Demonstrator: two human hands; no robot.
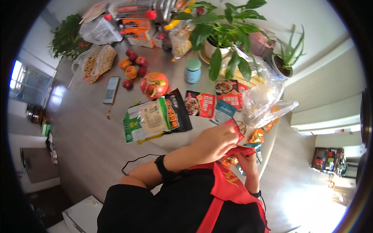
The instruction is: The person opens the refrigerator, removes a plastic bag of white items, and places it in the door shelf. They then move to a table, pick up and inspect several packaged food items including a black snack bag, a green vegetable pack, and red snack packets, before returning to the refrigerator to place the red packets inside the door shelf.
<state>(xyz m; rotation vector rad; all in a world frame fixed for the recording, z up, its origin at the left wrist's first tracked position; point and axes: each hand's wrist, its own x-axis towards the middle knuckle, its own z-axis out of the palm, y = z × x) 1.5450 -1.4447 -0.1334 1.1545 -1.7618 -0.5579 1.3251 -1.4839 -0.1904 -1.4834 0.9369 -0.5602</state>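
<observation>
My left hand (pixel 217 141) is closed on red packaging (pixel 237 129), its fingers curled inward. Just below and to the right, my right hand (pixel 248 163) pinches a red packet (pixel 240 150). Whether both hands hold one piece or two, I cannot tell. Ahead lie red printed food pouches (pixel 204 103) and a teal packet (pixel 223 112). Orange-and-gold wrapped items (pixel 256 136) are beside my hands at the table's right edge, near what look like scissor handles (pixel 241 125). To the left, a green-and-clear food bag (pixel 148 118) overlaps a black one (pixel 178 113).
A red round fruit or fruit-shaped object (pixel 154 85), several smaller fruits (pixel 130 72), a phone (pixel 111 90) and a blue jar with a green lid (pixel 192 70) stand or lie farther back. Potted plants (pixel 217 49) and a clear plastic bag (pixel 262 102) are at the right.
</observation>
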